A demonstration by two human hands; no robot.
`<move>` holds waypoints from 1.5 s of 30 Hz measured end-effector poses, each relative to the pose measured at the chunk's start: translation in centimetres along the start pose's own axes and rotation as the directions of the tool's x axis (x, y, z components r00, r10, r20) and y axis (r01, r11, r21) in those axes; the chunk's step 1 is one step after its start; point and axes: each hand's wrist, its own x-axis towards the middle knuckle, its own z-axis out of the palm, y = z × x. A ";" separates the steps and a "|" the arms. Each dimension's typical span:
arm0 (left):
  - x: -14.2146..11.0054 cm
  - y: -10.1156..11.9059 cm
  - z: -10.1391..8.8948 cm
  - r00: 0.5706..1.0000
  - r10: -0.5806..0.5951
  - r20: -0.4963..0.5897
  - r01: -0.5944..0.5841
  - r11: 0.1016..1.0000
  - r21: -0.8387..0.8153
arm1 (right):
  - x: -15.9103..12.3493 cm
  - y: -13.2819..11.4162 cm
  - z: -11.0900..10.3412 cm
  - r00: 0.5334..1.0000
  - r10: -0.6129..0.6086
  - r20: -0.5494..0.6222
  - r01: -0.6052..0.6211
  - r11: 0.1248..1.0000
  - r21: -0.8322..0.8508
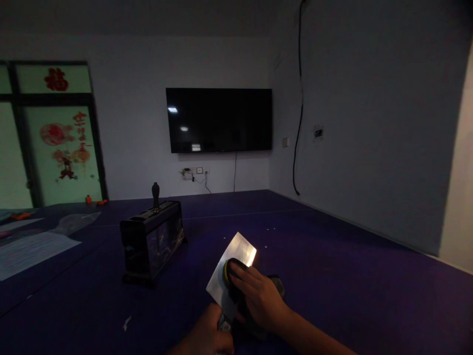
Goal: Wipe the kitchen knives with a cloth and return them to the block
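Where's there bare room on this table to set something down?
The widest bare patch of table lies between the right hand and right wall. A smaller one lies between the papers and black box. Crowded: around the knife and left hand.

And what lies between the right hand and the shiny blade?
A black, yellow-rimmed tool lies between the right hand and the blade in the head view.
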 end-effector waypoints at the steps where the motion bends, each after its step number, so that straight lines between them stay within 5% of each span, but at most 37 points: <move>1: 0.0 0.1 0.0 0.999 -0.021 -0.039 0.020 1.000 -0.016 | 0.0 0.0 0.0 1.000 0.005 0.013 -0.005 1.000 0.003; 6: 0.3 0.3 0.2 0.989 -0.108 -0.103 0.095 0.988 -0.123 | 0.3 -0.2 -0.4 0.995 0.047 0.089 -0.049 0.999 0.019; 15: 0.0 0.4 0.3 0.976 -0.078 -0.202 0.034 0.977 -0.211 | 0.5 -0.3 -0.8 0.985 0.057 0.165 -0.066 0.997 0.047; 45: 0.7 0.4 0.4 0.969 -0.130 -0.208 0.085 0.973 -0.214 | 0.5 -0.7 -1.1 0.986 -0.035 0.161 0.028 0.999 0.046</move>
